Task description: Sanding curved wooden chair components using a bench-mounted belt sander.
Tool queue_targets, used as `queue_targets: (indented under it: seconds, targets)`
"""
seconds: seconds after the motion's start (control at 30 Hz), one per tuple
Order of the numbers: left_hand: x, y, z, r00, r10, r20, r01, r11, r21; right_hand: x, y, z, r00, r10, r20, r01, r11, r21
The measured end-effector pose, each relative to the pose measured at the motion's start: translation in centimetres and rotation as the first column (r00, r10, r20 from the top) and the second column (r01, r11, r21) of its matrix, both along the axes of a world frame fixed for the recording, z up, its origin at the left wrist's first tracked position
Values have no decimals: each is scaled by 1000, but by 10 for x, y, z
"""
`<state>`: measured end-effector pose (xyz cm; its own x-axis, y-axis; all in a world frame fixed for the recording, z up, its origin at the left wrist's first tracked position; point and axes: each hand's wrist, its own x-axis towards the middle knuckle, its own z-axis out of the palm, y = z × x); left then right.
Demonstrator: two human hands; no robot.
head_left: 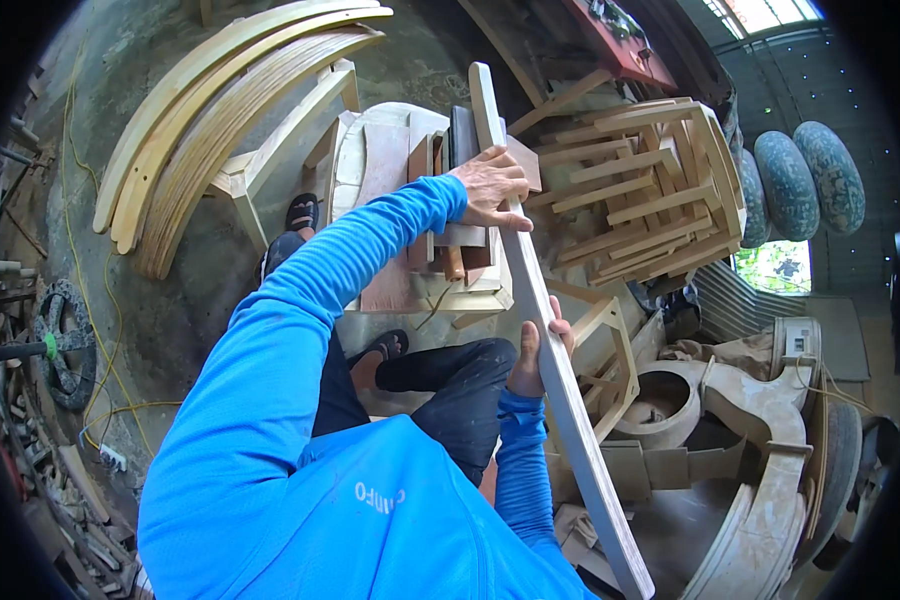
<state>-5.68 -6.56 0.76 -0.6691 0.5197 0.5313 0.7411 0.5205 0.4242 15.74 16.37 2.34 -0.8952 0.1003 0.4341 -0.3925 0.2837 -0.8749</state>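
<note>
A long, narrow wooden board (pixel 568 410) slants across the view from far centre to near right, its upper end reaching past a low wooden work stand (pixel 485 300). My left hand (pixel 492 188) is wrapped over the upper part of the board, thumb along its near side. Farther down, my right hand (pixel 538 350) grips the same board, with fingers showing around its edge. Beneath my left forearm, flat boards (pixel 383 215) and upright dark pieces lie on the stand. A brown rounded handle-like piece (pixel 454 262) sticks out toward me; what it belongs to is hidden.
Curved wooden pieces (pixel 185 130) are stacked at far left, resting on a wooden frame (pixel 290 145). Several slatted frames (pixel 660 190) stand at right. A beige blower-like housing (pixel 660 400) and curved duct sit near right. A yellow cord (pixel 105 385) crosses the floor beside a spoked wheel (pixel 65 345).
</note>
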Motion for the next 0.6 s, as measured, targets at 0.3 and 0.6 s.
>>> queue_targets:
  seconds: [0.3,0.6]
  targets:
    - [146,77,40,981,-159,-112,170,980,104,157,90,127,988,92,125,-111,982,152]
    - [134,83,26,979,-193,-68,200,974,107,409,252,291,943,-155,-294,192,976,100]
